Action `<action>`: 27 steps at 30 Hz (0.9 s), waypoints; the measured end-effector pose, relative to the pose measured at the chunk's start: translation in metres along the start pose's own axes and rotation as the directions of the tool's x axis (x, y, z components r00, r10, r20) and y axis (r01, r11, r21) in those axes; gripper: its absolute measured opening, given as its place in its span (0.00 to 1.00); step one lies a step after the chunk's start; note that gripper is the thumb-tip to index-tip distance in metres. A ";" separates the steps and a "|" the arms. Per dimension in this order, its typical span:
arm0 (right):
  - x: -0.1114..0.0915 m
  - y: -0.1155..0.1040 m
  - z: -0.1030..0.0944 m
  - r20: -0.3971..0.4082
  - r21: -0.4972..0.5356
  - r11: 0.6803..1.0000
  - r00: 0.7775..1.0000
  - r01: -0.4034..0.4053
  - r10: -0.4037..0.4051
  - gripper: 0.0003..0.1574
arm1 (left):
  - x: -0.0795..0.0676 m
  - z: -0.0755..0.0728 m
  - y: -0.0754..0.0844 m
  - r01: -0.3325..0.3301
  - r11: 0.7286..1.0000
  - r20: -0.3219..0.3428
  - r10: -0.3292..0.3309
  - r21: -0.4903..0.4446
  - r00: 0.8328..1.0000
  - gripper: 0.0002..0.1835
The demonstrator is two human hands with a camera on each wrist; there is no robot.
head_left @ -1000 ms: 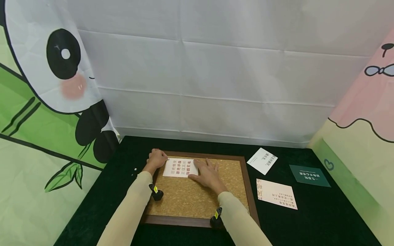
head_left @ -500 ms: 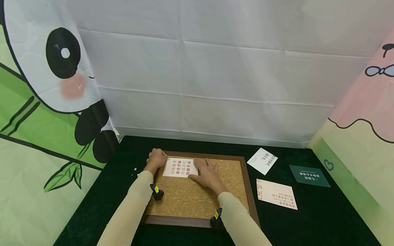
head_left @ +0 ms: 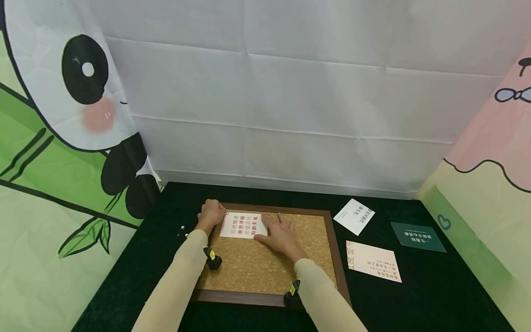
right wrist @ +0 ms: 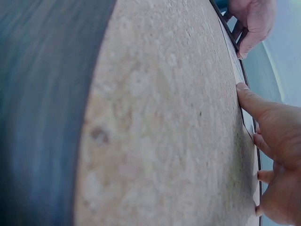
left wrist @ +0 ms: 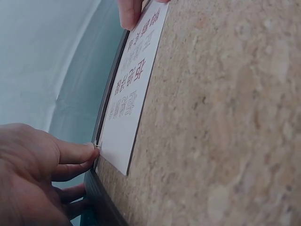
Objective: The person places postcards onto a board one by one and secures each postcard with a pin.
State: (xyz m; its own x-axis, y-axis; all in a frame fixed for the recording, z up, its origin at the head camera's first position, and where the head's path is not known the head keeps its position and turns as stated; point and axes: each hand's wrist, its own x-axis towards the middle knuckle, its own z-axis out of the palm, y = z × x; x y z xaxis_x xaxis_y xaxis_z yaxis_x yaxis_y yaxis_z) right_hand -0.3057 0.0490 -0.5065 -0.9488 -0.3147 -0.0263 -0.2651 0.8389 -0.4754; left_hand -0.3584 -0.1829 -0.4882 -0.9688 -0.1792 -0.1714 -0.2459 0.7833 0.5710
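Note:
A white card [head_left: 238, 226] with red and grey characters lies flat at the upper left of a wood-framed cork board [head_left: 253, 269]. At the card's upper left corner, my left hand [head_left: 211, 213] pinches a small pushpin [left wrist: 98, 146] between thumb and index finger. Its point meets the card's corner in the left wrist view; the head is mostly hidden by the fingertips. My right hand [head_left: 283, 236] rests spread at the card's right end. Its thumb [right wrist: 249, 98] presses the card's lower edge, and the other fingers touch the card and cork.
Right of the board lie a white card [head_left: 354, 216], a pale pink card [head_left: 373, 261] and a dark green card [head_left: 418, 237] on the dark green cloth [head_left: 307, 197]. Small whitish bits [head_left: 182, 227] lie left of the board. A white backdrop [head_left: 290, 106] rises behind.
Both hands and the card stay in place on the board. Only the head view shifts very slightly.

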 end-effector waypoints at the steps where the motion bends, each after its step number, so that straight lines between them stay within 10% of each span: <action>1: 0.000 0.000 0.000 -0.001 0.001 1.000 1.000 0.000 0.000 0.47 | 0.000 0.000 0.000 0.000 1.000 0.000 0.000 -0.001 1.000 0.10; 17: 0.000 0.000 -0.001 0.005 -0.027 1.000 1.000 0.007 -0.007 0.47 | 0.001 0.002 -0.003 -0.027 0.999 -0.034 0.026 -0.029 0.999 0.07; 27: 0.001 0.001 0.000 0.004 -0.028 1.000 1.000 -0.004 0.004 0.47 | 0.006 -0.003 -0.016 -0.046 0.998 -0.109 0.041 -0.047 0.993 0.23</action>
State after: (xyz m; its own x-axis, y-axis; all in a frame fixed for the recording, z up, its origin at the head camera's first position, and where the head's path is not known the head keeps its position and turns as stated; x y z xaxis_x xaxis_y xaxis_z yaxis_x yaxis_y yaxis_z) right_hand -0.3069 0.0490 -0.5070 -0.9491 -0.3132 -0.0320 -0.2660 0.8522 -0.4506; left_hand -0.3600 -0.1984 -0.4964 -0.9757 -0.2109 -0.0591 -0.2020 0.7616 0.6157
